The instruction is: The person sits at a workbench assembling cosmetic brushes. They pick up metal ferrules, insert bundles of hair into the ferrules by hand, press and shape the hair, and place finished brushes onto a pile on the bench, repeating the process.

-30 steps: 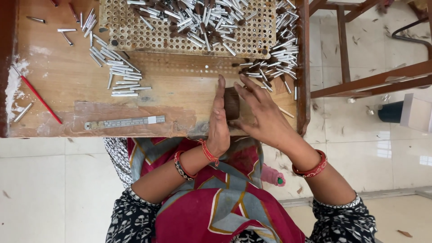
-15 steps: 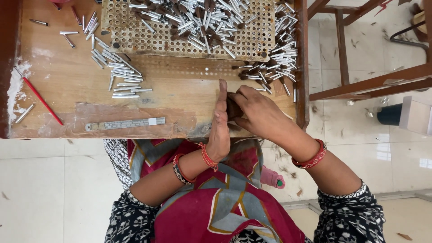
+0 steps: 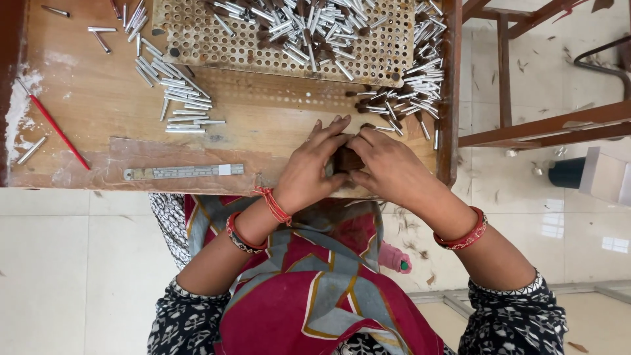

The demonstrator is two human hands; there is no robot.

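Hands meet at the near edge of a wooden desk (image 3: 276,135), seen from my head camera looking straight down. My left hand (image 3: 309,171) and right hand (image 3: 388,167) press together around a small dark brown bundle (image 3: 346,160), both with a narrow grip holding it between the fingers; I cannot tell just what the bundle is made of. Just beyond my right hand lies a heap of short silver metal tubes (image 3: 411,89), some with dark tips. More cover a perforated board (image 3: 197,43) further back. A steel ruler (image 3: 183,172) lies to the left, and a red stick (image 3: 56,128) near the desk's left edge.
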